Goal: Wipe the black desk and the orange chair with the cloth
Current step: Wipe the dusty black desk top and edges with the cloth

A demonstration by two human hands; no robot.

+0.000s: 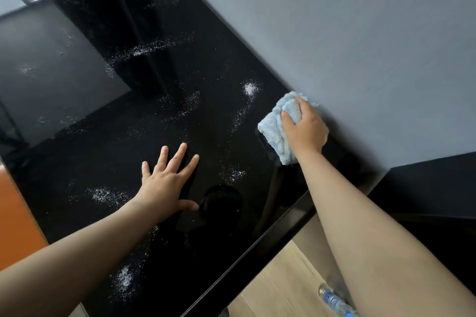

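The glossy black desk (211, 64) fills most of the view, speckled with patches of white powder (250, 88). My right hand (305, 127) grips a folded light-blue cloth (273, 127) and holds it down on the desk's far right corner, against the grey wall. My left hand (167, 180) lies flat on the desk near its middle, fingers spread and straight, holding nothing. An orange chair (15, 216) shows only as a slab at the left edge, next to the desk.
A grey wall (347, 33) borders the desk on the right. Wooden floor (283, 288) lies beyond the desk's near edge, with a plastic water bottle (334, 301) lying on it. Dark panelling (432, 188) stands at the right.
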